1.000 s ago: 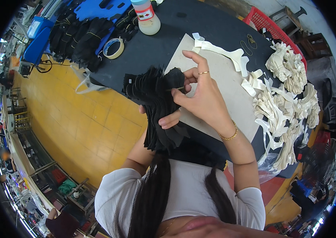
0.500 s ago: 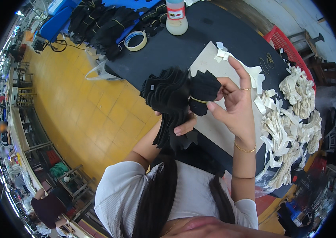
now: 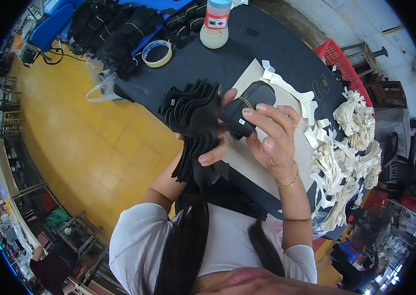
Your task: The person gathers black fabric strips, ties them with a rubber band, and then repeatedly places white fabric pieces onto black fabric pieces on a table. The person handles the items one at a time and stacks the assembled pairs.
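One Hold per Hand

The left hand [image 3: 214, 153] wraps fingers around a stack of black pieces [image 3: 193, 115]; beside it, above a pale board [image 3: 246, 162], the right hand [image 3: 275, 140] grips a black bundle [image 3: 259, 94] (a yellow band [image 3: 245, 102] rings it) in its fingers.

A dark table [image 3: 267, 44] with a curved far edge carries everything here. At its far left lie banded bundles of black cloth [image 3: 114, 37], beside and partly over a blue sheet [image 3: 161, 4]. Just right of them a tape roll [image 3: 155, 63] lies flat, and a bottle [image 3: 214, 34] stands upright. A pale board [image 3: 252, 160] rests across the middle, white strips [image 3: 291, 91] along its far right edge. Thin rubber bands [image 3: 320, 91] lie beyond. Heaped white cloth pieces [image 3: 333, 164] cover the right side, with clear plastic [image 3: 318, 222] at their near end.
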`<act>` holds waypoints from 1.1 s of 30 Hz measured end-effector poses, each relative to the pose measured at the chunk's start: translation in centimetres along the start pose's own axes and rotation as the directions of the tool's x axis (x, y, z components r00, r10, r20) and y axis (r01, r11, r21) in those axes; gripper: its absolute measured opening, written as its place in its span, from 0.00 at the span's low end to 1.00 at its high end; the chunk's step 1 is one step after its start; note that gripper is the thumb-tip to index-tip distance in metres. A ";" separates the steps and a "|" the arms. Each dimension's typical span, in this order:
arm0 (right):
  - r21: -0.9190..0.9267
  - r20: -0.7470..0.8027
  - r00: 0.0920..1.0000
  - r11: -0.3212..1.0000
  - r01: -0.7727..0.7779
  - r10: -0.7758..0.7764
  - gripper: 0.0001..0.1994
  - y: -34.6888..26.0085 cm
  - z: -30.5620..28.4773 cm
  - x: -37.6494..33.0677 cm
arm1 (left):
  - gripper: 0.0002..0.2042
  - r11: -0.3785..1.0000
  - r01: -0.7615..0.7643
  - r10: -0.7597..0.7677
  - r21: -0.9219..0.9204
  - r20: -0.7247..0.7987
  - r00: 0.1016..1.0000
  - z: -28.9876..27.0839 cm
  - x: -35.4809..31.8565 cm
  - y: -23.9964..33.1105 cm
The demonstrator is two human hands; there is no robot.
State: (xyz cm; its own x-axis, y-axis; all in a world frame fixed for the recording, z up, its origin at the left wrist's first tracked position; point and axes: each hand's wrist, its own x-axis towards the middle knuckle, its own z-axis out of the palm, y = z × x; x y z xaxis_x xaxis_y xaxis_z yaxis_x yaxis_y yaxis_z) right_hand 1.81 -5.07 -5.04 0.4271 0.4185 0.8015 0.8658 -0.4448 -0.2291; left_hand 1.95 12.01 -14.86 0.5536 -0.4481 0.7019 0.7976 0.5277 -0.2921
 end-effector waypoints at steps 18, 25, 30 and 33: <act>-0.319 -0.075 0.968 0.914 -0.251 0.240 0.22 10.6 0.2 4.9 | 0.60 0.835 0.211 0.061 0.508 -0.466 0.883 4.1 3.9 4.0; -0.404 0.347 0.835 0.871 -0.279 0.428 0.14 22.1 3.6 0.4 | 0.34 0.619 0.649 -0.229 0.441 -0.690 0.687 0.5 9.9 9.3; -0.260 0.431 0.771 0.883 -0.391 0.468 0.13 23.5 1.6 0.4 | 0.35 0.574 0.719 -0.386 0.392 -0.644 0.660 -3.0 11.8 11.1; -0.366 0.390 0.780 0.859 -0.357 0.490 0.11 22.9 -0.7 5.9 | 0.35 0.617 0.682 -0.376 0.392 -0.614 0.694 -4.4 11.3 11.2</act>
State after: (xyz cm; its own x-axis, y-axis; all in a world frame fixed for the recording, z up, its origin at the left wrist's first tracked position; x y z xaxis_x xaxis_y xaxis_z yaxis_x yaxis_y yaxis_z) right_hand 23.92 -13.38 -5.17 0.8587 0.4174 0.2972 0.4964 -0.8215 -0.2806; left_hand 18.16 9.66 -13.10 0.2311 -0.9526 0.1980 0.7758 0.3032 0.5533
